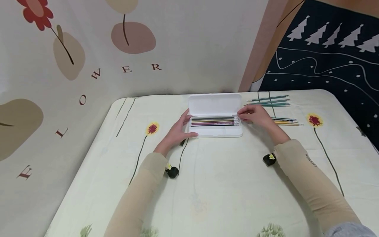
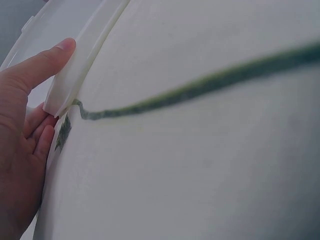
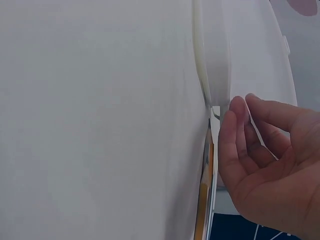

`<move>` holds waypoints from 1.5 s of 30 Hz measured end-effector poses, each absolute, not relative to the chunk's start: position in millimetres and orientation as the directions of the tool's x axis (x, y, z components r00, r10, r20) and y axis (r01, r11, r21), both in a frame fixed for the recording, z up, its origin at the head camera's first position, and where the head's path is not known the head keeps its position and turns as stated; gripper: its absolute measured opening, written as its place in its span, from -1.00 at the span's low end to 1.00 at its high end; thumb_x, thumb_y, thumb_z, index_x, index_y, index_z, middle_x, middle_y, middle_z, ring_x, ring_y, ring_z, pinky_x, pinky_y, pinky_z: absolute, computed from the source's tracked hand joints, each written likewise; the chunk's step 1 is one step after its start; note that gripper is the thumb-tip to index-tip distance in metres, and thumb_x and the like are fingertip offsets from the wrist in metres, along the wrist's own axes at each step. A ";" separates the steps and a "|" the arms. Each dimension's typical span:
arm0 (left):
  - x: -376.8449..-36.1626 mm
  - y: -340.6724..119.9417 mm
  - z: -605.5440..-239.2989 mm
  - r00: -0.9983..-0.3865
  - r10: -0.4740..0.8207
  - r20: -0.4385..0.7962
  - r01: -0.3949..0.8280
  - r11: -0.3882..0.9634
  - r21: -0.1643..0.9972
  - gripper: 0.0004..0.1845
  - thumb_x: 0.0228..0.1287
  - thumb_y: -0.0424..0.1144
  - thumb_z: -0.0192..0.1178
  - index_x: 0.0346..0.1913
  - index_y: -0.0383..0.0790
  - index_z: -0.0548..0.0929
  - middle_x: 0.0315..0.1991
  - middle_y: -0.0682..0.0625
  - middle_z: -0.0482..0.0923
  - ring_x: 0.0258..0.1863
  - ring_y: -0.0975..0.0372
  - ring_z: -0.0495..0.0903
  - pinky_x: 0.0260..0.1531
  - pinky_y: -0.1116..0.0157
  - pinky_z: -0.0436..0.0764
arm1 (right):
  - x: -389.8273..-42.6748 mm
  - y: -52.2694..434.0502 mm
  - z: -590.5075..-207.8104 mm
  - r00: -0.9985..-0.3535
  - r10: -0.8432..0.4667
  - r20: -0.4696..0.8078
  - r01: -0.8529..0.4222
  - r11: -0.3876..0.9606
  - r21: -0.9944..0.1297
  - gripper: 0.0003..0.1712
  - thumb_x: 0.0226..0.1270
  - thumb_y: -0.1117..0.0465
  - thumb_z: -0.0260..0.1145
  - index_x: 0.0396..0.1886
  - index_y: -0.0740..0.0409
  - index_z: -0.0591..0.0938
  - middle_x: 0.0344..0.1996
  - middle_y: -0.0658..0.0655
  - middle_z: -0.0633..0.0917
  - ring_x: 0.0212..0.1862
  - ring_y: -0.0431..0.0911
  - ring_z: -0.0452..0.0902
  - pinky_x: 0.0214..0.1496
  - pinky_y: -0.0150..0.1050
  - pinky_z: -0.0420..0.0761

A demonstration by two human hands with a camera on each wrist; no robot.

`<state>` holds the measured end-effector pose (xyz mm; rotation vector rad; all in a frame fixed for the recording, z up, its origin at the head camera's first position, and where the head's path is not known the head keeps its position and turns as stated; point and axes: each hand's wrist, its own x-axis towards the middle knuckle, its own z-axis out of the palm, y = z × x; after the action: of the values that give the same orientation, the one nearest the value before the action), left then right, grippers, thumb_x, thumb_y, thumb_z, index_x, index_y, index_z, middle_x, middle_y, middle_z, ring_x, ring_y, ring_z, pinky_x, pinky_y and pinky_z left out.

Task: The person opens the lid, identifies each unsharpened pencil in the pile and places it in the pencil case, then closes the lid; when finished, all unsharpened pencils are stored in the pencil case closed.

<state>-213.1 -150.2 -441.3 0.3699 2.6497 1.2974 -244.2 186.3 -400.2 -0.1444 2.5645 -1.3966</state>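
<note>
Head view: white pencil case (image 1: 215, 115) at centre of frame, upper middle of the pale flower-print tablecloth (image 1: 207, 191), lid raised toward the wall. Row of pencils (image 1: 214, 121) lying side by side in the tray. Left hand (image 1: 179, 130) at the case's left end, thumb along the front corner, fingers against the end wall, gripping it. Right hand (image 1: 255, 116) at the case's right end, fingertips touching the rim; whether gripping or merely touching, cannot tell. Loose teal pencils (image 1: 268, 101) to the upper right of the case, a second loose bunch of pencils (image 1: 286, 121) just right of the right hand, partly hidden behind it.

Left wrist view: left hand (image 2: 22, 145) at left edge of frame, thumb laid on the white case rim (image 2: 82, 60), fingers curled beneath the corner. Printed green stem (image 2: 210, 82) crossing the cloth.

Right wrist view: right hand (image 3: 270, 165) at lower right, fingers loosely bent, tips touching the case's end (image 3: 220, 75). Yellow pencil (image 3: 204, 200) just left of the fingers.
</note>
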 end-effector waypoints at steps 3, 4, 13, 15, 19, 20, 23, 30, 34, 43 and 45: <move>-212.6 -150.3 -441.0 -0.955 0.294 -0.043 0.146 0.590 0.794 0.16 -0.02 0.04 0.43 0.48 0.28 -0.21 0.41 0.10 0.18 0.39 0.17 0.19 0.41 0.11 0.11 | -243.9 188.3 -400.0 -0.974 -0.172 -0.150 0.033 0.544 -0.838 -0.70 0.29 0.21 0.28 -0.03 0.26 0.63 -0.10 0.20 0.61 -0.32 -0.21 0.53 -0.31 -0.47 0.60; -212.5 -150.1 -440.9 -0.955 0.293 -0.044 0.145 0.591 0.794 0.16 -0.03 0.04 0.43 0.48 0.28 -0.21 0.41 0.10 0.18 0.39 0.17 0.19 0.41 0.12 0.11 | -243.7 189.3 -399.8 -0.974 -0.165 -0.153 0.039 0.548 -0.836 -0.70 0.29 0.20 0.28 -0.03 0.24 0.63 -0.10 0.19 0.61 -0.31 -0.20 0.53 -0.30 -0.47 0.60; -212.5 -150.3 -440.4 -0.955 0.295 -0.042 0.147 0.588 0.795 0.17 -0.04 0.05 0.44 0.48 0.28 -0.21 0.40 0.11 0.18 0.39 0.17 0.20 0.41 0.13 0.12 | -238.6 203.9 -396.2 -0.975 -0.155 -0.160 0.052 0.540 -0.840 -0.65 0.31 0.21 0.26 0.03 0.29 0.60 -0.01 0.26 0.57 -0.31 -0.27 0.58 -0.27 -0.45 0.63; -212.6 -150.7 -440.8 -0.954 0.296 -0.041 0.149 0.590 0.794 0.17 -0.04 0.06 0.44 0.48 0.27 -0.21 0.41 0.10 0.18 0.39 0.17 0.19 0.41 0.14 0.12 | -237.9 208.3 -396.1 -0.976 -0.156 -0.154 0.050 0.525 -0.850 -0.64 0.32 0.21 0.26 0.04 0.32 0.59 -0.02 0.27 0.58 -0.33 -0.30 0.59 -0.27 -0.46 0.64; -212.4 -151.1 -440.7 -0.954 0.297 -0.040 0.151 0.591 0.792 0.17 -0.04 0.05 0.43 0.48 0.26 -0.21 0.41 0.10 0.18 0.39 0.17 0.19 0.41 0.15 0.12 | -236.4 218.1 -394.9 -0.978 -0.151 -0.142 0.048 0.503 -0.863 -0.62 0.31 0.20 0.27 0.04 0.35 0.58 -0.09 0.19 0.64 -0.35 -0.35 0.60 -0.26 -0.48 0.64; -212.2 -151.2 -440.7 -0.954 0.297 -0.041 0.151 0.593 0.791 0.17 -0.04 0.05 0.43 0.49 0.26 -0.21 0.41 0.10 0.18 0.39 0.17 0.19 0.41 0.15 0.12 | -235.7 220.4 -394.1 -0.979 -0.148 -0.143 0.049 0.506 -0.861 -0.61 0.31 0.19 0.26 0.04 0.35 0.58 -0.11 0.14 0.65 -0.34 -0.37 0.59 -0.26 -0.49 0.63; -211.6 -151.2 -440.4 -0.953 0.300 -0.041 0.152 0.592 0.792 0.16 -0.03 0.04 0.43 0.48 0.26 -0.21 0.41 0.10 0.18 0.39 0.17 0.19 0.41 0.15 0.12 | -233.1 227.6 -391.3 -0.980 -0.138 -0.141 0.051 0.512 -0.858 -0.59 0.32 0.17 0.26 0.06 0.35 0.56 -0.16 0.05 0.65 -0.33 -0.40 0.58 -0.26 -0.49 0.63; -211.4 -150.7 -440.0 -0.952 0.305 -0.039 0.157 0.592 0.790 0.16 -0.01 0.04 0.42 0.48 0.26 -0.22 0.41 0.10 0.18 0.39 0.17 0.19 0.41 0.14 0.12 | -226.9 245.3 -386.0 -0.985 -0.101 -0.139 0.062 0.543 -0.837 -0.56 0.34 0.12 0.24 0.09 0.33 0.55 -0.11 0.03 0.63 -0.30 -0.48 0.52 -0.19 -0.51 0.62; -211.9 -150.7 -440.6 -0.951 0.307 -0.044 0.156 0.595 0.789 0.16 -0.02 0.05 0.42 0.48 0.28 -0.23 0.42 0.10 0.16 0.40 0.17 0.18 0.41 0.14 0.12 | -223.9 256.3 -385.3 -0.989 -0.090 -0.121 0.056 0.526 -0.849 -0.54 0.35 0.11 0.22 0.10 0.36 0.54 -0.25 -0.17 0.64 -0.30 -0.48 0.53 -0.18 -0.51 0.62; -212.8 -150.2 -441.0 -0.954 0.295 -0.051 0.144 0.604 0.784 0.17 -0.03 0.04 0.43 0.48 0.27 -0.22 0.41 0.11 0.18 0.39 0.18 0.19 0.42 0.15 0.11 | -221.3 279.4 -389.3 -0.991 -0.044 -0.126 0.087 0.504 -0.859 -0.47 0.32 0.01 0.24 0.11 0.33 0.52 -0.40 -0.36 0.60 -0.30 -0.49 0.55 -0.21 -0.55 0.61; -212.6 -150.1 -441.0 -0.954 0.294 -0.050 0.144 0.601 0.786 0.17 -0.03 0.03 0.43 0.48 0.27 -0.22 0.41 0.11 0.18 0.39 0.17 0.19 0.42 0.14 0.11 | -227.0 289.6 -399.9 -0.992 -0.023 -0.123 0.095 0.497 -0.862 -0.42 0.26 -0.09 0.27 0.08 0.27 0.54 -0.36 -0.32 0.61 -0.29 -0.48 0.56 -0.23 -0.56 0.61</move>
<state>-212.6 -150.1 -441.0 0.3663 2.6510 1.2788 -227.0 289.6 -399.9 0.0630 2.6139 -1.5174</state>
